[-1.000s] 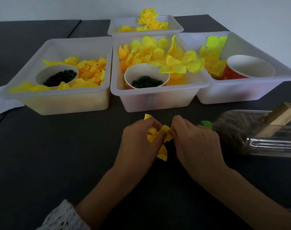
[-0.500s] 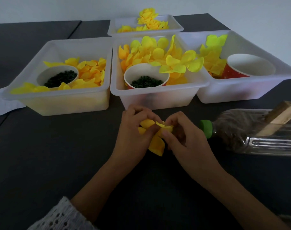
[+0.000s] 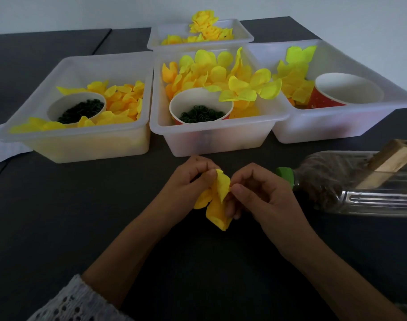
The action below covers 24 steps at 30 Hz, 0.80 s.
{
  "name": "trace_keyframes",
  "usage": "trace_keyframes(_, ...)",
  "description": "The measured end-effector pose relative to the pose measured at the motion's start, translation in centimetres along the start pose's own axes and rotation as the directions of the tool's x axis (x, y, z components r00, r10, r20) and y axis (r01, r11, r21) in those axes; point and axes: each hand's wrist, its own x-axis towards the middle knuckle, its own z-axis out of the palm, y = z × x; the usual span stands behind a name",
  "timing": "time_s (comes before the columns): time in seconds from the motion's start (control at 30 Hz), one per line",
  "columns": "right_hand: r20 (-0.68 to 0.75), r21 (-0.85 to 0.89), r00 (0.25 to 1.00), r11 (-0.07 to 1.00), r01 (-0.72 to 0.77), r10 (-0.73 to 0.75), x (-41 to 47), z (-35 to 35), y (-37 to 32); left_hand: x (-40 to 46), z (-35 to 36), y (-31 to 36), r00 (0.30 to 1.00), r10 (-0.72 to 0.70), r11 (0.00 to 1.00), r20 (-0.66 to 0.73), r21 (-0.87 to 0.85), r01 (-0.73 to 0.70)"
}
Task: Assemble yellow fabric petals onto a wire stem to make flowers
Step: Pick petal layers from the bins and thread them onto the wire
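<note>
Two hands pinch petals (image 3: 217, 200) | left grip (image 3: 186, 188) | right grip (image 3: 256, 195) | four bins | three cups

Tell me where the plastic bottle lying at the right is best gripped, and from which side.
Probably the ribbed clear body of the plastic bottle, just behind the green cap, taken from above. It lies on its side with the cap pointing toward the hands, so the round flank is exposed on top. A wooden block sits at its far end, which looks awkward for a grip there.
</note>
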Motion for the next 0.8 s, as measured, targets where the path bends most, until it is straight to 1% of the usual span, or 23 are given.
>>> trace_keyframes(0.13,-0.062,0.031,0.998,0.999,-0.03,0.032,-0.1,-0.1,0.2,0.0,-0.1,0.0,0.996,0.035,0.996,0.088,0.078,-0.042)
trace_keyframes(0.2,-0.076,0.023,0.996,0.999,-0.044,0.045,-0.1,-0.1,0.3,0.0,-0.1,-0.1,0.994,0.05,0.993,0.099,0.105,-0.06)
trace_keyframes(0.27,-0.083,-0.001,0.996,0.999,-0.044,0.044,-0.1,-0.1,0.5,0.0,-0.1,-0.1,0.993,0.062,0.993,0.098,0.091,-0.071)
trace_keyframes(0.43,-0.105,-0.034,0.993,0.998,-0.048,0.044,-0.1,0.2,0.6,-0.1,-0.1,-0.3,0.991,0.065,0.994,0.115,-0.093,-0.054)
trace_keyframes(0.57,-0.125,-0.009,0.991,0.999,-0.052,0.05,0.1,0.7,0.5,-0.2,0.0,-0.4,0.988,0.047,0.96,0.146,-0.28,-0.004)
trace_keyframes(0.73,-0.131,0.045,0.988,0.996,-0.076,0.082,0.0,1.0,0.4,-0.3,-0.1,-0.5,0.981,0.04,0.909,0.188,-0.415,0.043)
trace_keyframes(0.8,-0.134,0.06,0.986,0.994,-0.09,0.097,0.0,0.9,0.4,-0.3,-0.1,-0.5,0.978,0.046,0.896,0.204,-0.442,0.05)
